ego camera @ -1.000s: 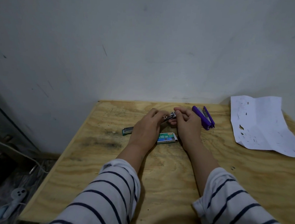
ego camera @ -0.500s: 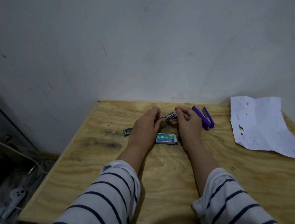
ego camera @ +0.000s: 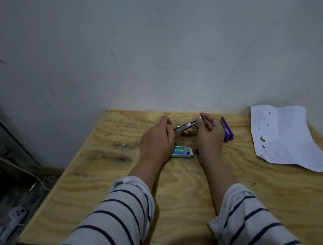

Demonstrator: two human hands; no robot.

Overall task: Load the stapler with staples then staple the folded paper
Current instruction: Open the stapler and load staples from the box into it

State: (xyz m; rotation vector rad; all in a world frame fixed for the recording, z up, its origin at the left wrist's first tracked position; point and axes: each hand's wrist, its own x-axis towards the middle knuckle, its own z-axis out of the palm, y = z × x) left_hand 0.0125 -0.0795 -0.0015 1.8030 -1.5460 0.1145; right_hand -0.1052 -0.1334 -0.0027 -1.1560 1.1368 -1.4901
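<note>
Behind right hand [ego camera: 210,135], stapler [ego camera: 227,129] half hidden.

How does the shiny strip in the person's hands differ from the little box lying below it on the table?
The staple strip is bare silvery metal; the staple box is printed green and white. The strip is lifted off the table, pinched between the left hand and right hand, while the box lies flat, untouched. The strip looks slimmer. Both are oblong.

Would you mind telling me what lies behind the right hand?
The purple stapler lies behind the right hand on the table; its near end shows, while the hand covers part of its left side.
</note>
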